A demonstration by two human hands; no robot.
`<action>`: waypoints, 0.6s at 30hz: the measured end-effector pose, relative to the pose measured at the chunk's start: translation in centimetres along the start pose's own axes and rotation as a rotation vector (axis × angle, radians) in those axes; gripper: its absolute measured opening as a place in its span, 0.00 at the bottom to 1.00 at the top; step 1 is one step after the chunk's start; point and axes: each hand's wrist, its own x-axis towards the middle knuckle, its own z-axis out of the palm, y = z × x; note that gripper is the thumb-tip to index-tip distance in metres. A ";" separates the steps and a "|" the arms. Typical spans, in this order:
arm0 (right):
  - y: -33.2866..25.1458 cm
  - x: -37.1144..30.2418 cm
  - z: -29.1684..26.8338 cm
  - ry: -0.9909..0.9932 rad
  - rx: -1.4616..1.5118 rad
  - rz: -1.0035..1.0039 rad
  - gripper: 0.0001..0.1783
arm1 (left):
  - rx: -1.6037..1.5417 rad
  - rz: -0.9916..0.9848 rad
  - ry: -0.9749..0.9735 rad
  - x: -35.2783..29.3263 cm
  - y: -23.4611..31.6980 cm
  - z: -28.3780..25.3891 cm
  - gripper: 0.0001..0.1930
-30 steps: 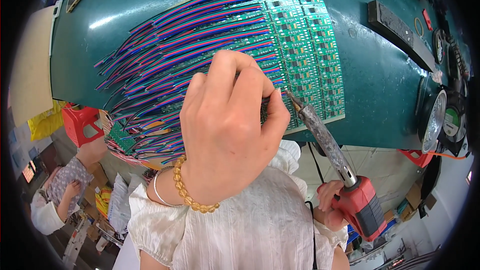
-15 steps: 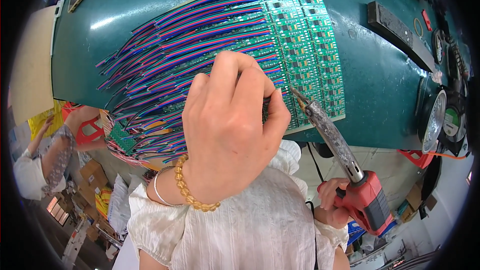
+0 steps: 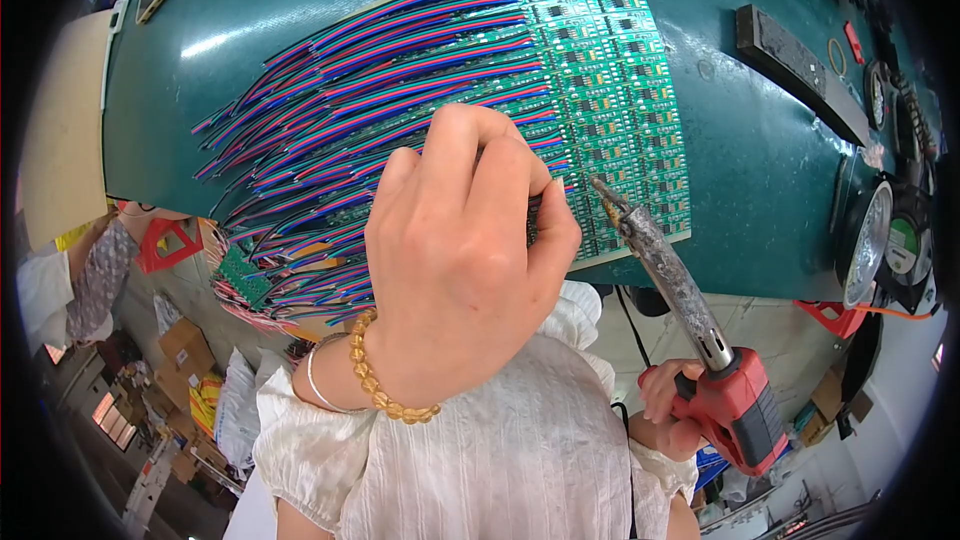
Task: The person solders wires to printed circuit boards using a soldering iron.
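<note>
A green panel of circuit boards (image 3: 625,70) lies on the bench, with rows of thin black, red, green and blue wires (image 3: 410,55) running left from it. My left hand (image 3: 470,230), with a yellow bead bracelet, is bent over the lower rows. Its thumb and forefinger pinch a set of wires at the board, largely hidden under the fingers. In my right hand (image 3: 670,405) is the red handle of a soldering iron (image 3: 675,270). The iron's dark tip hovers over or rests on the panel, just right of my left fingertips; contact cannot be told.
A dark rectangular block (image 3: 800,70) lies at the right of the green bench top (image 3: 740,200). Farther right stand a round metal dish (image 3: 870,240) and a black fan-like part (image 3: 905,245). Another person (image 3: 95,270) is at far left, near a red stool (image 3: 165,245).
The soldering iron's tip has shifted slightly right, away from my left fingertips. My left hand keeps its place. The person at far left has moved.
</note>
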 end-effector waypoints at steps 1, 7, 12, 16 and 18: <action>0.1 0.1 -0.2 -0.012 -0.072 0.052 0.14 | 0.011 -0.005 0.006 -0.2 0.0 0.0 0.09; -0.3 -0.3 -0.3 -0.022 -0.064 0.027 0.12 | -0.007 0.006 -0.007 0.3 0.1 0.0 0.09; -1.3 -0.5 0.7 0.116 0.020 0.201 0.07 | -0.004 0.021 0.003 0.2 0.2 0.1 0.09; -0.2 -0.2 -1.4 -0.178 -0.225 -0.099 0.07 | -0.007 0.021 0.006 0.2 0.3 0.0 0.09; 0.8 -0.9 -0.9 -0.098 -0.077 -0.089 0.08 | -0.005 0.032 0.006 0.2 0.4 0.0 0.09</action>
